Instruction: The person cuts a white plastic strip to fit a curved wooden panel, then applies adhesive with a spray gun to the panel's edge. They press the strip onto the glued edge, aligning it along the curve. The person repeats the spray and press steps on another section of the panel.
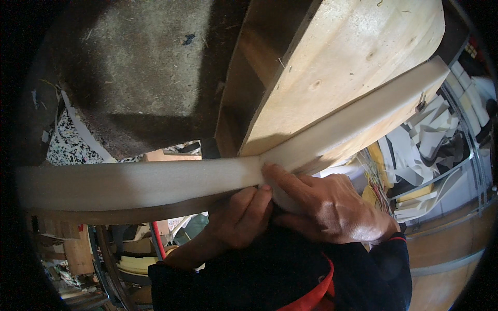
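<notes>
A long strip of white foam (135, 182) wraps around the corner of a wooden frame (342, 62), running left along one edge and up to the right along another. My right hand (327, 207) presses its fingers on the foam right at the corner bend. My left hand (241, 217) is just below the same corner, thumb and fingers pushing up on the foam's lower edge. Both forearms wear dark sleeves with red trim.
Grey-brown felt-like padding (140, 67) covers the frame's inside at upper left. White foam offcuts (430, 140) lie stacked on shelves at the right. Wood pieces and foam scraps (78, 254) lie below at the left. A speckled foam block (70, 142) shows at the left.
</notes>
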Demonstrator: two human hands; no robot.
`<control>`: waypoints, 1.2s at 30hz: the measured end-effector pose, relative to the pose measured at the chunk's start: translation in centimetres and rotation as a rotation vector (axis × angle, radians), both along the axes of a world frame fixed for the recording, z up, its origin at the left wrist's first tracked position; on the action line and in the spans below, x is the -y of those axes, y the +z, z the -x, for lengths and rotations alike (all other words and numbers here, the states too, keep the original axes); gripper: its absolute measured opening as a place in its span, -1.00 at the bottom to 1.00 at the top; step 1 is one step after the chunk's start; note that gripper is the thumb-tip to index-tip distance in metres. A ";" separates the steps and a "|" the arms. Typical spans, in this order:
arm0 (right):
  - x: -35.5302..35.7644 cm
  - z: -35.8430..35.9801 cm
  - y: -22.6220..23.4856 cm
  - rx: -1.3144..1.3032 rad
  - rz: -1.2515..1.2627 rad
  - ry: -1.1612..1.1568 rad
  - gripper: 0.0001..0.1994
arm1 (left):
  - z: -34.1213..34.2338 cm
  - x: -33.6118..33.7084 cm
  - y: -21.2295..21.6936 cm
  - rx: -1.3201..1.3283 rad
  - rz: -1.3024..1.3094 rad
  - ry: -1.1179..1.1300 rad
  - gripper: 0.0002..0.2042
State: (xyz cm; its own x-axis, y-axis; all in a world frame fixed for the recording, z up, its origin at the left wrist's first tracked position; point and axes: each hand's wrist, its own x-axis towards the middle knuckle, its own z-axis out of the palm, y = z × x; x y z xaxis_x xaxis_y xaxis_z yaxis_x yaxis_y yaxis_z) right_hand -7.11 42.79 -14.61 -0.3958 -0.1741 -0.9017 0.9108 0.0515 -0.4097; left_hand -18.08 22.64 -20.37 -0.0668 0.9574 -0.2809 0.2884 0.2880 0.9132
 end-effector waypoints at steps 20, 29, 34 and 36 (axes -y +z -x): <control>-2.1 0.7 1.2 0.001 -0.053 0.232 0.10 | -0.6 0.4 -0.1 -0.049 -0.053 0.025 -0.63; -1.4 2.4 1.1 0.110 -0.003 0.441 -0.01 | -0.9 0.6 -0.8 -0.046 -0.161 0.076 -0.65; -0.3 1.9 0.5 0.063 0.033 0.440 0.00 | 0.1 1.6 -1.6 0.333 -0.295 0.145 -0.56; -0.1 1.9 0.6 0.025 -0.031 0.477 0.01 | -0.3 2.5 -1.9 0.474 -0.318 0.228 -0.53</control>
